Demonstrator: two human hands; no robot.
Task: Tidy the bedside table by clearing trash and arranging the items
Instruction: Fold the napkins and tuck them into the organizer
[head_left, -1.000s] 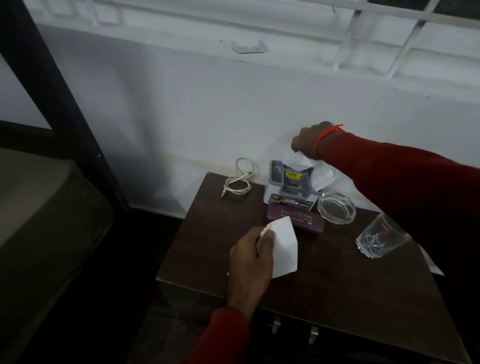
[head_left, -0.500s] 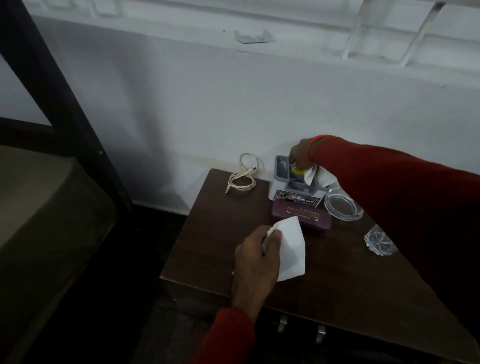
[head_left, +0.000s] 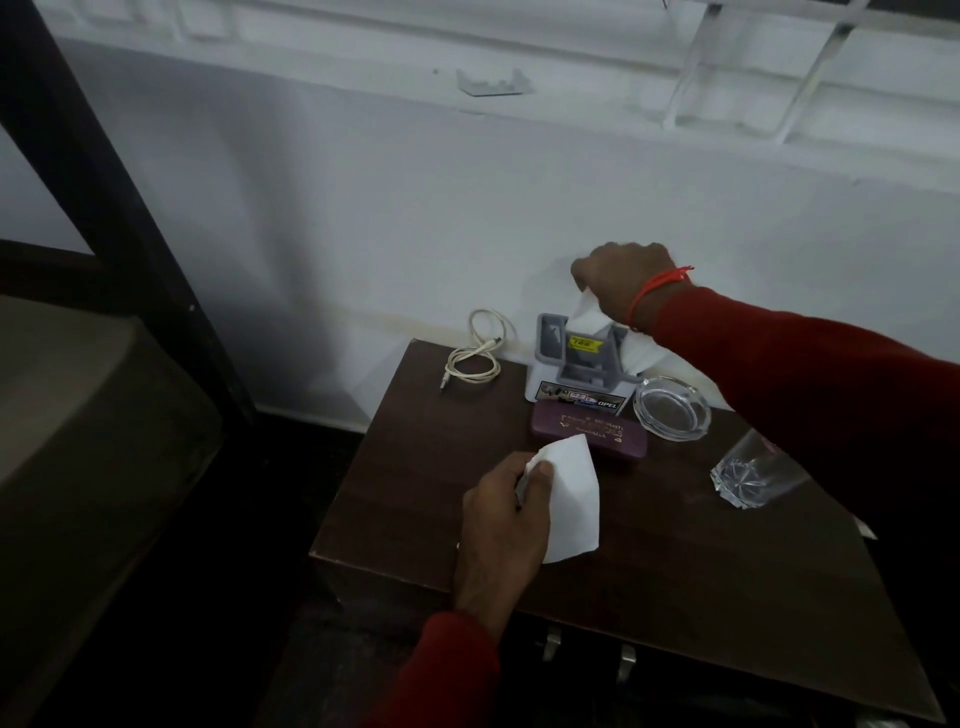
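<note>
A: Where are the hands?

B: The left hand (head_left: 506, 512) is near the front of the dark wooden surface (head_left: 675, 561), thumb and fingers pinched on a white folded tissue (head_left: 569, 493). The right hand (head_left: 621, 278) is raised at the back, fingers closed on another white tissue (head_left: 589, 314) rising from the grey holder (head_left: 576, 364).

A: What else sits there?

B: A maroon case (head_left: 589, 434) lies just in front of the holder, with a clear glass ashtray (head_left: 671, 409) beside it on the right. A drinking glass (head_left: 753, 475) stands near the right edge. A coiled white cable (head_left: 475, 353) lies at the back left corner.
</note>
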